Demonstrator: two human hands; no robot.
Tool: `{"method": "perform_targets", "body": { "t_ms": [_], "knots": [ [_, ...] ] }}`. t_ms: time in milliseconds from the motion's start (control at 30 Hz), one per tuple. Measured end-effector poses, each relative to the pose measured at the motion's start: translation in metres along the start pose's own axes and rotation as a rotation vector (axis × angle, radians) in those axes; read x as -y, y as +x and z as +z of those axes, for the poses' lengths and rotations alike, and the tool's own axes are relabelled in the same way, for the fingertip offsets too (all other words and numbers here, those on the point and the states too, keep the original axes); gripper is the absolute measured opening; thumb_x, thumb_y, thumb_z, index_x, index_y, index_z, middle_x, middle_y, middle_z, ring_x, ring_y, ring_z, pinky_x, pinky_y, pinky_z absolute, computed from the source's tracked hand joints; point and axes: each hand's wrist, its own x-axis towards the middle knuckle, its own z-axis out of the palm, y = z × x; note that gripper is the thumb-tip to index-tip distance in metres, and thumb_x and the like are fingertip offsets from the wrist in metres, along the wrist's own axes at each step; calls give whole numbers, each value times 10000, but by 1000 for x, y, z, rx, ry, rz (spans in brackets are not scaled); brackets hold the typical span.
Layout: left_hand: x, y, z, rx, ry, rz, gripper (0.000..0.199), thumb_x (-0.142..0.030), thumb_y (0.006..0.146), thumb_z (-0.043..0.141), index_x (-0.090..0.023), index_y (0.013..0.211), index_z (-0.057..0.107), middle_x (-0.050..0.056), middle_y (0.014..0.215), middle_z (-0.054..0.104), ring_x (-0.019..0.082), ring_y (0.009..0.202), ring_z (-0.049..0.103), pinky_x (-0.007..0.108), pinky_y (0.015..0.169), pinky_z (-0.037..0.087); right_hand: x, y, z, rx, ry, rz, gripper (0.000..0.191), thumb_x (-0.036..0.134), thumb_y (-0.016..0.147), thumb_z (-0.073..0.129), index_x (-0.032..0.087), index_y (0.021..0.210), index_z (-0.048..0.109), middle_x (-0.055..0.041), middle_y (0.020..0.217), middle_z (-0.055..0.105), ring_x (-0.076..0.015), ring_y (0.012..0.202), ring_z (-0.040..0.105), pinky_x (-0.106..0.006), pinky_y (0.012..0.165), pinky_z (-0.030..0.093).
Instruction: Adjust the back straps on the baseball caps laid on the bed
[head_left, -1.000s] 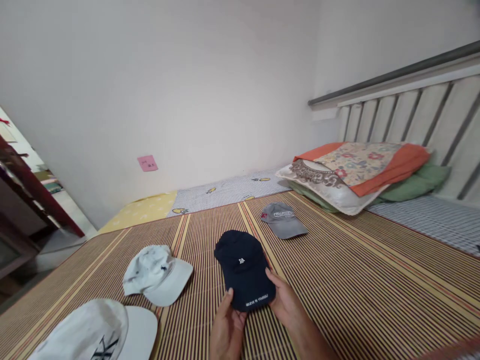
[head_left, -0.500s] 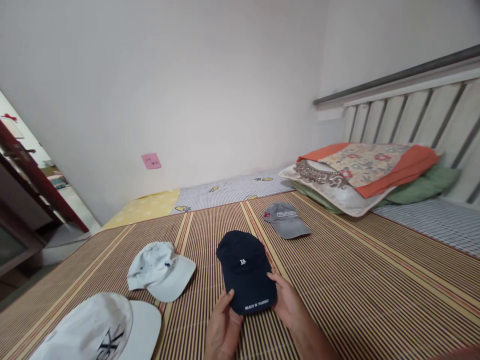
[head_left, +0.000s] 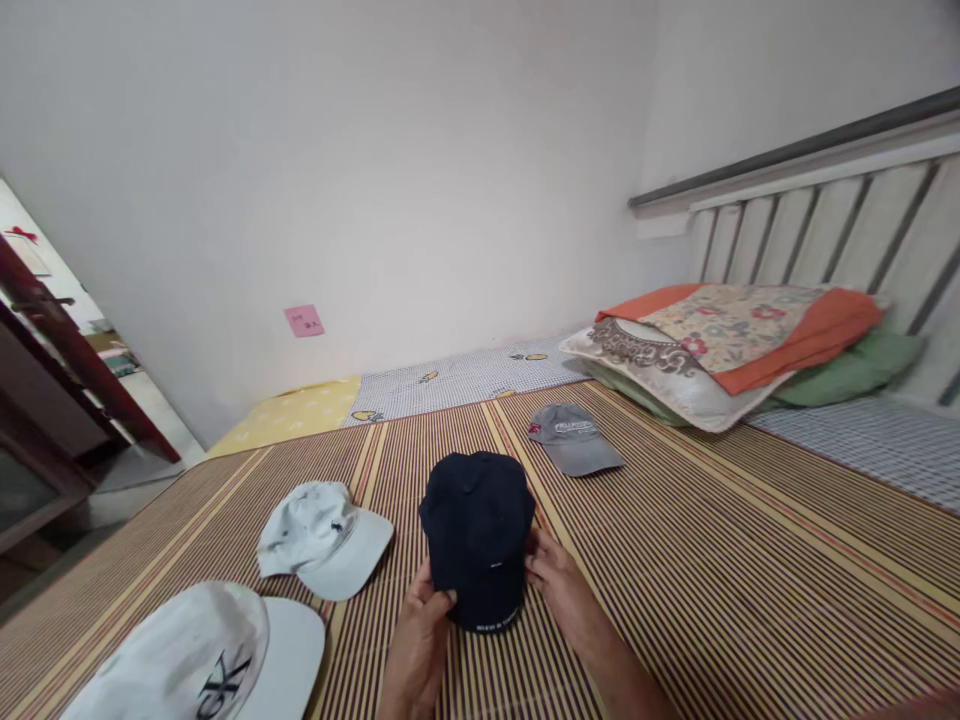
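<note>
A dark navy baseball cap (head_left: 477, 520) is between my two hands, its brim toward me with small white lettering along the edge. My left hand (head_left: 421, 625) grips the cap's left side near the brim, thumb on top. On the opposite side my right hand (head_left: 559, 580) holds the cap, its fingers partly hidden along the edge. To the left lie a white cap (head_left: 319, 535) with a small dark emblem and, closer to me, a larger white cap (head_left: 195, 650) with dark letters. Beyond the navy cap, to the right, rests a grey cap (head_left: 574, 438).
The caps are on a striped mat (head_left: 712, 590) covering a bed. Stacked pillows (head_left: 720, 345) in orange, floral and green lie at the right by a slatted headboard (head_left: 817, 225). A pink note (head_left: 303, 321) is on the wall; a doorway with a dark red door (head_left: 82, 350) stands left.
The navy cap has tilted, so its crown top faces me more and its front emblem is foreshortened. Both hands shifted slightly left with it, and the fingers changed their hold along the sides.
</note>
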Motion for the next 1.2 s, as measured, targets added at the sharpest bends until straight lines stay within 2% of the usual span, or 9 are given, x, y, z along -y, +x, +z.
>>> {"method": "perform_targets", "body": {
  "t_ms": [167,300,467,600,767,933,1067,1200],
  "knots": [
    [0,1,-1,27,39,19,623,-156,609,821,-226,1225,768,123,1247,783,332,1240,678,477,1148,453,1,1,0,-1,-23,-23,446,274,706,860,248,1142,770,-85,1173,810,-298,1125,729,-431,997,520],
    [-3,1,0,14,57,62,550,-152,581,838,-236,1123,803,103,1225,792,318,1247,669,449,1151,442,1,4,1,46,-4,-78,432,262,685,880,238,1105,777,-101,1167,806,-316,1186,701,-463,1079,480],
    [-5,0,3,-61,158,184,455,-245,582,876,-202,1031,817,118,1165,806,339,1230,675,436,1110,466,-8,10,-4,8,52,-107,500,258,582,934,246,1053,767,-106,1176,797,-335,1229,676,-505,1086,488],
    [-6,-2,7,-81,200,181,470,-275,573,908,-190,1025,811,132,1138,811,357,1182,700,459,1066,499,-13,12,-7,-12,74,-103,548,289,580,957,255,1087,754,-123,1209,792,-351,1269,662,-529,1085,496],
    [-9,-3,8,-36,224,191,471,-230,576,920,-195,1034,817,127,1124,815,358,1242,670,452,1092,490,-15,12,-8,-8,55,-111,593,341,566,991,251,1102,755,-130,1200,804,-363,1251,684,-546,1094,502],
    [-11,-1,5,6,337,197,398,-347,676,898,-204,1040,821,118,1148,810,343,1242,672,465,1121,478,-15,13,-10,-64,-2,-156,526,355,597,984,258,1074,786,-132,1177,815,-369,1286,669,-550,1114,495],
    [-8,3,-1,48,437,229,372,-417,718,862,-211,1025,821,103,1156,809,345,1251,663,466,1109,495,-13,15,-10,-79,-33,-183,491,346,572,989,272,1025,814,-110,1257,791,-370,1319,643,-540,1155,470],
    [-4,6,-5,9,434,265,366,-412,719,844,-222,1031,822,98,1186,800,334,1297,637,441,1132,479,-13,16,-7,-93,-49,-178,535,345,544,996,293,1047,821,-86,1244,797,-377,1263,676,-556,1112,512]
  ]
}}
